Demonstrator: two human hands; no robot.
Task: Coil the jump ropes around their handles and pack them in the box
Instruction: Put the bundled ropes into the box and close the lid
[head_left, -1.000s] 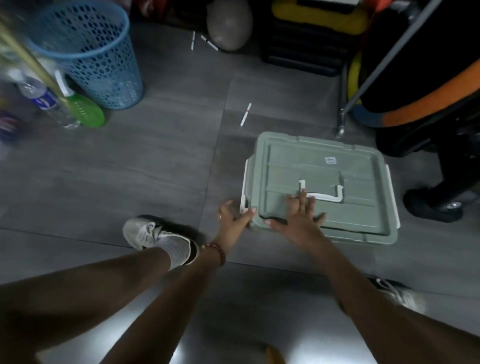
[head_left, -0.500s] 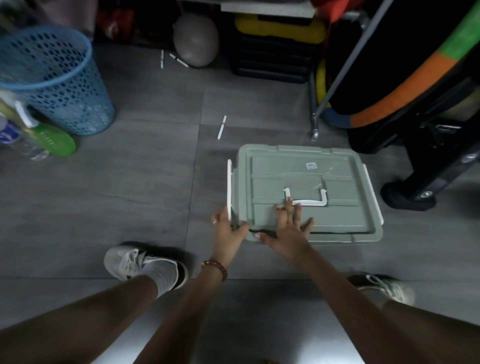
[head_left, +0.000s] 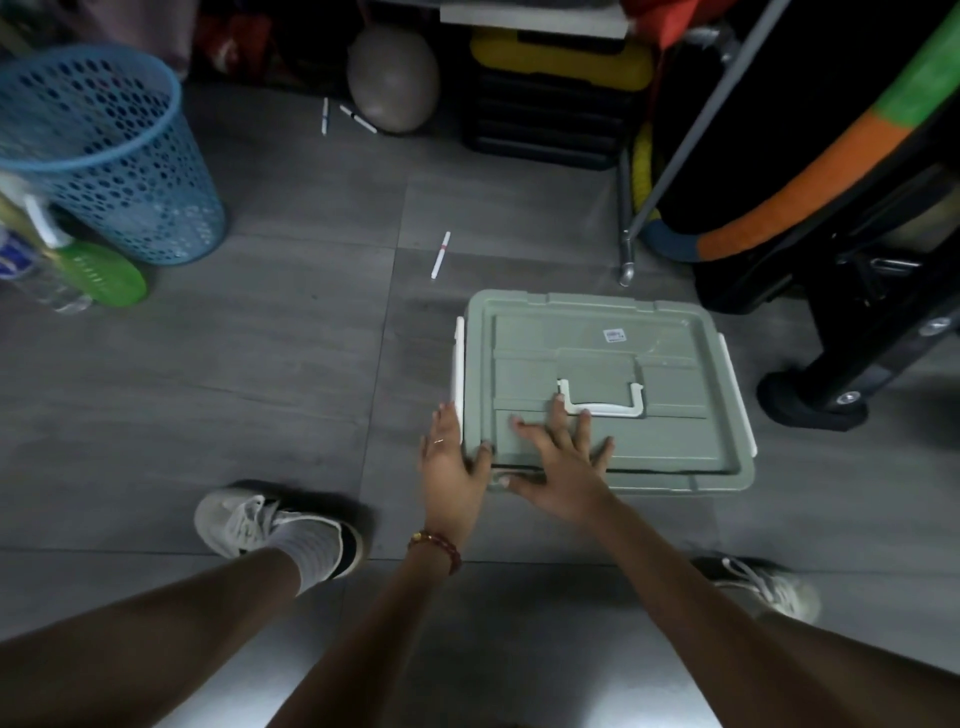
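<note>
While the lid covers the box, contents hidden, right hand flat

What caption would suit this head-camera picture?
Right hand flat on the lid of the green box, left hand at its near corner.

A grey tiled floor is seen, and a green lidded box is set flat on it. A blue perforated basket is stood well apart, with a white stick laid between them, touching neither.
</note>
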